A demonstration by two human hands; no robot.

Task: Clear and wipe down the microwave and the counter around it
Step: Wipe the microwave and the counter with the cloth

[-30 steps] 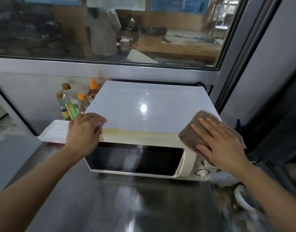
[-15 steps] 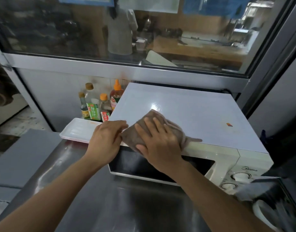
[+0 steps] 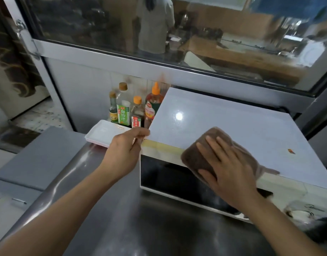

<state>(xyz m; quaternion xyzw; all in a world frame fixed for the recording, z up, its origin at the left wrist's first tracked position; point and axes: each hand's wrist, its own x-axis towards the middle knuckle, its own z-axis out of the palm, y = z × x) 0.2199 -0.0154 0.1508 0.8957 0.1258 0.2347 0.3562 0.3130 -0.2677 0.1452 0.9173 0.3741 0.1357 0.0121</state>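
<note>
Head view: right hand [image 3: 231,174] flat, pressing cloth [image 3: 201,154] on microwave [image 3: 223,126] top front edge, desk [image 3: 140,228] rear right. Left hand [image 3: 125,150] pinches microwave's left corner. Risk: hard swipe shoves microwave into bottles [image 3: 133,108] beside it.

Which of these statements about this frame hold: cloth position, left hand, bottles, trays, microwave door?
1. The right hand presses a brown cloth on the microwave top's front edge. True.
2. The left hand holds a bottle. False: it touches the microwave's front left corner.
3. The bottles stand on top of the microwave. False: they stand beside it, to its left.
4. White trays lie stacked left of the microwave. True.
5. The microwave door is open. False: it is closed.
</note>
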